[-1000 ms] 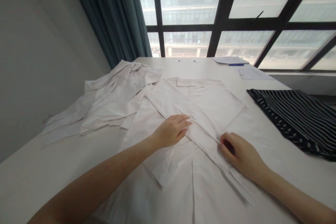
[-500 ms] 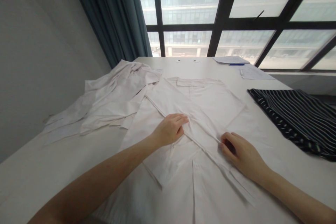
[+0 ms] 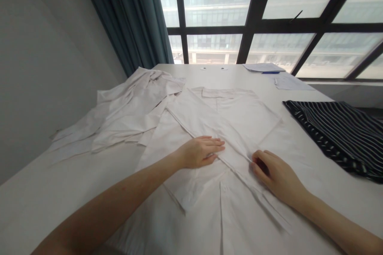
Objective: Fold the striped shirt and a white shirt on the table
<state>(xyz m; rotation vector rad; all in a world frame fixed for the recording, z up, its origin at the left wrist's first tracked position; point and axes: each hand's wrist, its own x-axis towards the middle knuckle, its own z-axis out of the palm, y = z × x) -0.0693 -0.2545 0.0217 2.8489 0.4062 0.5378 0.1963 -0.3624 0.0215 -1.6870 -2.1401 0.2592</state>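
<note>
A white shirt (image 3: 191, 227) lies spread over the table in front of me, a button placket running down its middle. One white sleeve (image 3: 194, 113) is laid slantwise across it, from upper left to lower right. Flat on this sleeve rests my left hand (image 3: 202, 151), fingers stretched out toward the right. My right hand (image 3: 272, 171) is curled at the sleeve's right edge, with thumb and fingertips pinching the cloth there. The collar area (image 3: 218, 93) points away from me.
A heap of white cloth (image 3: 131, 103) lies on the left of the white table (image 3: 185, 71). At the right is black-and-white striped fabric (image 3: 341, 131). Papers (image 3: 263, 67) and a blue pen (image 3: 271, 72) lie near the window. A dark curtain (image 3: 128, 16) hangs behind the heap.
My left hand has slid a little right and toward me along the sleeve, and its curled fingers have straightened flat. My right hand keeps its place and its pinch.
</note>
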